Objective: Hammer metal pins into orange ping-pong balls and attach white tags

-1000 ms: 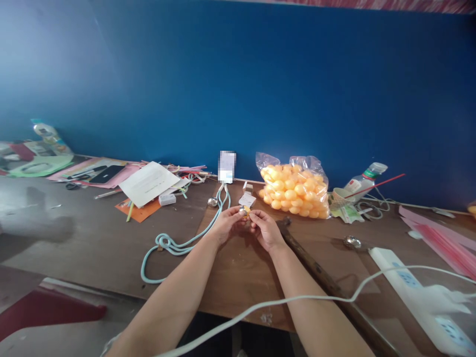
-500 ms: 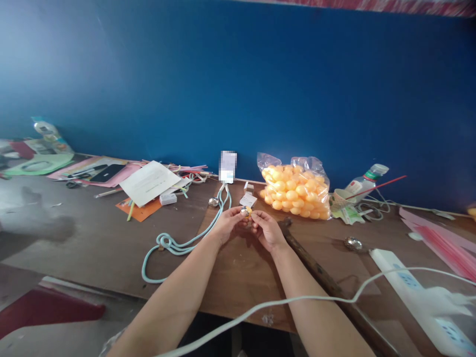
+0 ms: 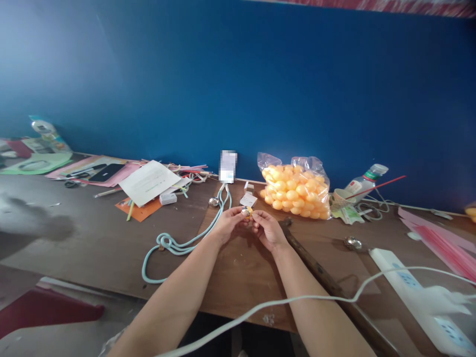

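Observation:
Between my two hands, above the brown table (image 3: 238,292), is a small shiny silver and orange piece (image 3: 246,211). My left hand (image 3: 229,223) pinches its silver side with closed fingers. The fingertips of my right hand (image 3: 267,229) are pressed together at its orange side. Just beyond the hands lie a small white card (image 3: 248,200) and a little box (image 3: 249,188). A silver ball-like piece (image 3: 213,202) rests beside the light blue cord (image 3: 174,248), left of my hands. Another silver piece (image 3: 353,243) lies to the right.
A clear bag of orange balls (image 3: 297,193) stands behind my right hand. Right of it are a bottle (image 3: 366,182) and a paper cup (image 3: 340,197). A dark stick (image 3: 316,265), a power strip (image 3: 416,297) and a white cable (image 3: 290,300) lie nearer. Papers (image 3: 148,182) are left.

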Demonstrator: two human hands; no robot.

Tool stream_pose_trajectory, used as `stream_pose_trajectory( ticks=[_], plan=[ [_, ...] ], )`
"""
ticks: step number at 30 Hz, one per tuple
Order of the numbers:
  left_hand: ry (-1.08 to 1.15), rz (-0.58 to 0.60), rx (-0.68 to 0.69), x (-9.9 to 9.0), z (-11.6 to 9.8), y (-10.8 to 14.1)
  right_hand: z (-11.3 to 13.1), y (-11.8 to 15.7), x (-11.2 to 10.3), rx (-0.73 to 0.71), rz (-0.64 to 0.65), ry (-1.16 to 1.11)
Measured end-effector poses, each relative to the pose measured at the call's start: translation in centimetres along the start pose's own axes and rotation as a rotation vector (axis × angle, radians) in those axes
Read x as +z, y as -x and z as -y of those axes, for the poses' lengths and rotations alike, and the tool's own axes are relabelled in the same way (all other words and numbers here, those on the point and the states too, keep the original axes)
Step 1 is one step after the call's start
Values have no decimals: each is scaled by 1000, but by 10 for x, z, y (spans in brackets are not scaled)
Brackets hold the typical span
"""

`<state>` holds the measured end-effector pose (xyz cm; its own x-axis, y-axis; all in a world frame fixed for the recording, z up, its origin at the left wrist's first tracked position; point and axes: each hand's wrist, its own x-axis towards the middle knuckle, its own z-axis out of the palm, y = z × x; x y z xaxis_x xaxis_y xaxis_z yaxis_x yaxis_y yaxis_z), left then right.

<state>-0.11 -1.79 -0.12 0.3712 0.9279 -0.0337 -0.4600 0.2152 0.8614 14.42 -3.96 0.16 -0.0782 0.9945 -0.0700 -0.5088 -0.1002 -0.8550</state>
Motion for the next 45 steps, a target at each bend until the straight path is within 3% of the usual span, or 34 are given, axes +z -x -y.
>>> stream_pose_trajectory(
  ticks=[45],
  plan=[
    [-107, -41, 18, 3, -2, 1, -1, -1, -2, -3, -37, 63]
  ],
)
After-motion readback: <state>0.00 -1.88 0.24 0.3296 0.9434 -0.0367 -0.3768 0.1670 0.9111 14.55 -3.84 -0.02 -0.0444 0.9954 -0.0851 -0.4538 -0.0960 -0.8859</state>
